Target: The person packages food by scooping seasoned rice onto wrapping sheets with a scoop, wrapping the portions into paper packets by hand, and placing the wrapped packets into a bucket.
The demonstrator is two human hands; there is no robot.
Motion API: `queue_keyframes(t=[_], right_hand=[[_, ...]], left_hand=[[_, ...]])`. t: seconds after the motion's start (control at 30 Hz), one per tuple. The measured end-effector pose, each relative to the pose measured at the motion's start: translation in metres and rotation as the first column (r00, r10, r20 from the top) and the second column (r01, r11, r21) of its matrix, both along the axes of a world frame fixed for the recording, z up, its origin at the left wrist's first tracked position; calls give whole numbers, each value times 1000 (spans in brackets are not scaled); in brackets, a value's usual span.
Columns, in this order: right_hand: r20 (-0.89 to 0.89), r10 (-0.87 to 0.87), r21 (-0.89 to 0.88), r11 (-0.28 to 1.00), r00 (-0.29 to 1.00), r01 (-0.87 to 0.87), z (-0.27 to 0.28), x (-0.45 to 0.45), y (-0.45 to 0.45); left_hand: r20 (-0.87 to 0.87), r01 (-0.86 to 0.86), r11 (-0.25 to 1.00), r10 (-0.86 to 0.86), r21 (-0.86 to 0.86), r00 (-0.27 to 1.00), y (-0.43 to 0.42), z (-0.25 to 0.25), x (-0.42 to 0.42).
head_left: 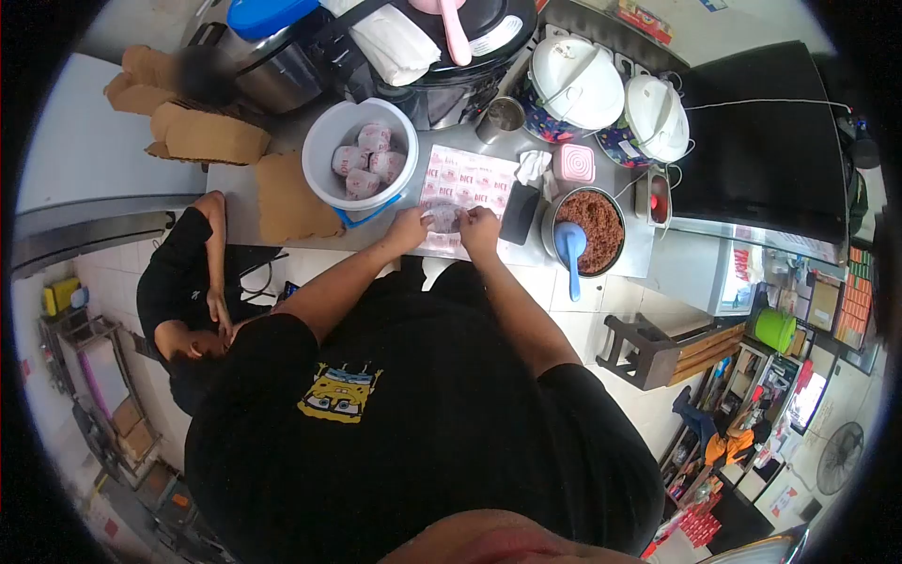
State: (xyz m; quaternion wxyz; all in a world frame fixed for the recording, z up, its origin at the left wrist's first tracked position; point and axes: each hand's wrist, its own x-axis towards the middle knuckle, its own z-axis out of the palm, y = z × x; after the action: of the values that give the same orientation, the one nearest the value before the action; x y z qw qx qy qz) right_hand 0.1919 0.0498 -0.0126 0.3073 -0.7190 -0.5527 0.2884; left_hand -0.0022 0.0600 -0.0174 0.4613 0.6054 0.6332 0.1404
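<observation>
On the counter lies a stack of white wrapping paper (467, 174) printed with red "RICE" lettering. A small paper-wrapped packet (443, 219) of the same print rests on its near part. My left hand (411, 230) is closed on the packet's left end. The fingers of my right hand (478, 228) pinch its right end. To the left, a white bucket (314, 155) contains several wrapped rice packets (362, 183). At the right, a metal pot (549, 246) holds reddish-brown rice (594, 224), with a blue rice paddle (571, 249) resting in it.
A dark flat block (520, 215), a pink square container (574, 163) and a metal cup (501, 117) stand near the paper. Two white-lidded pots (576, 83) and a large black cooker (451, 94) line the back. Cardboard (287, 197) lies left; another person (193, 282) sits beside it.
</observation>
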Motion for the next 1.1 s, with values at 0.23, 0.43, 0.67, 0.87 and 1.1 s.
queue_keyframes(t=[0.23, 0.43, 0.67, 0.87, 1.1], right_hand=[[94, 323, 46, 943, 942, -329, -10, -13, -20], [-19, 339, -67, 938, 940, -340, -34, -3, -7], [-482, 105, -192, 956, 870, -222, -2, 0, 28], [-683, -218, -370, 926, 697, -73, 130, -23, 36], [-987, -148, -113, 915, -62, -387, 231, -12, 45]], left_hand=[[-250, 127, 988, -147, -92, 957, 18, -28, 23], [-243, 179, 983, -186, -48, 952, 16, -6, 36], [-466, 465, 852, -320, 240, 825, 8, 68, 37], [-413, 502, 647, -301, 574, 860, 12, 167, 17], [75, 133, 694, -262, 708, 962, 20, 233, -27]])
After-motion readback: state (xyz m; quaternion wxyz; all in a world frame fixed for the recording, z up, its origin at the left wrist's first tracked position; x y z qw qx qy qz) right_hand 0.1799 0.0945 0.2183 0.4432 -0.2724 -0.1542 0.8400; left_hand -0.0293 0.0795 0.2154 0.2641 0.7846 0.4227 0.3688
